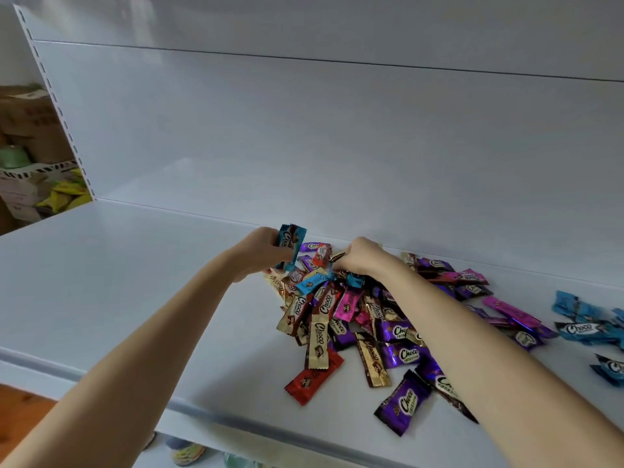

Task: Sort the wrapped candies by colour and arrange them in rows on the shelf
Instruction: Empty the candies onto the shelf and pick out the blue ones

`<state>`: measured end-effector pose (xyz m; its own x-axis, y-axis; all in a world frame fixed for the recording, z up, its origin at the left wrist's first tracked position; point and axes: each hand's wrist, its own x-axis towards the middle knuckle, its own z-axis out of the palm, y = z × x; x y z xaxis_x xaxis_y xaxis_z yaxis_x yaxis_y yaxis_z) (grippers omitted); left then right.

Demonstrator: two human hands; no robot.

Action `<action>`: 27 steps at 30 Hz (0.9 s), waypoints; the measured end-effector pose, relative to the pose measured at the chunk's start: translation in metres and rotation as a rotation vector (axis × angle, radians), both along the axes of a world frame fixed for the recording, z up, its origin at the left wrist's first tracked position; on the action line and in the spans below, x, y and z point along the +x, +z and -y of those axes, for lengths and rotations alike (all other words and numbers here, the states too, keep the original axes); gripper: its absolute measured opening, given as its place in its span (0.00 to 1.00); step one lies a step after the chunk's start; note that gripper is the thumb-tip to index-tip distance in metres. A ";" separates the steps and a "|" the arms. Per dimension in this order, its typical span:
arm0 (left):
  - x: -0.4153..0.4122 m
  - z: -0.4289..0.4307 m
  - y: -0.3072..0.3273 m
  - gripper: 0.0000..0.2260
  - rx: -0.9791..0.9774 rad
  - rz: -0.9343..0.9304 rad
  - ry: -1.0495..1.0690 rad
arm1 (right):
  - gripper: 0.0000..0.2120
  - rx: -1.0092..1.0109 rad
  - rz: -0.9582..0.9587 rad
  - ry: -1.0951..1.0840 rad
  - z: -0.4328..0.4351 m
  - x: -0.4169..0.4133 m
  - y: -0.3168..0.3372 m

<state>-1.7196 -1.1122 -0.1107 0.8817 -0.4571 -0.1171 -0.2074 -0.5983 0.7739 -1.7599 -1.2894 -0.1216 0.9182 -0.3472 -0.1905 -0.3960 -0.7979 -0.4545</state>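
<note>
Head view. The left hand (261, 251) is gripping a small bunch of blue candies (292, 243) upright, fingers curled round their middles, above the left end of the mixed pile (354, 319). The right hand (361, 258) is reaching into the back of the pile with its fingers curled down. It appears to be pinching the end of a gold candy (337, 255), though the fingertips are partly hidden. The pile is lying on the shelf (135, 298), right of centre, with purple, pink, gold, red and blue wrappers overlapping. A separate blue group (584, 324) is lying apart at the far right.

Handling, as judged: each piece is light, and its film wrapper is probably slick and crinkly. The firm middle is offering the surest hold, while the crimped ends are bending and slipping. Overlapping pieces are likely to drag their neighbours when lifted.

Room: the left half of the shelf is offering open surface for rows. The back panel (304, 146) is standing just behind the pile. The front lip (101, 373) is running near the nearest purple pieces, so anything pushed forward is at risk of sliding off.
</note>
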 end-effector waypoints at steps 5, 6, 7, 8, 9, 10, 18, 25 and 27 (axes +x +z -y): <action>-0.011 0.021 -0.005 0.07 0.166 0.006 -0.075 | 0.17 0.234 0.155 -0.074 0.014 -0.007 0.001; -0.011 0.026 -0.008 0.08 0.235 0.049 -0.098 | 0.18 0.216 0.165 -0.073 0.015 -0.009 0.003; -0.011 0.029 -0.011 0.10 0.310 0.097 -0.129 | 0.18 0.174 0.160 -0.065 0.015 -0.008 0.003; -0.012 0.030 -0.013 0.11 0.380 0.141 -0.164 | 0.18 0.122 0.144 -0.050 0.013 -0.008 0.004; -0.012 0.030 -0.014 0.12 0.426 0.174 -0.198 | 0.19 0.074 0.120 -0.034 0.011 -0.005 0.002; -0.011 0.030 -0.016 0.12 0.446 0.197 -0.228 | 0.22 0.025 0.089 -0.018 0.009 -0.003 0.000; -0.012 0.017 -0.018 0.07 0.178 0.045 -0.194 | 0.20 -0.018 -0.006 0.007 -0.001 0.003 0.001; -0.017 0.008 -0.013 0.05 -0.325 -0.118 0.012 | 0.13 0.516 0.289 -0.017 0.014 -0.018 0.010; -0.021 0.012 -0.010 0.05 -0.393 -0.147 0.024 | 0.08 0.634 0.393 -0.025 0.020 -0.030 0.020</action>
<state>-1.7409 -1.1245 -0.1206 0.8794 -0.4719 -0.0627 -0.0679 -0.2547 0.9646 -1.7898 -1.3093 -0.1017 0.9533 -0.3013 -0.0207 -0.1242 -0.3286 -0.9363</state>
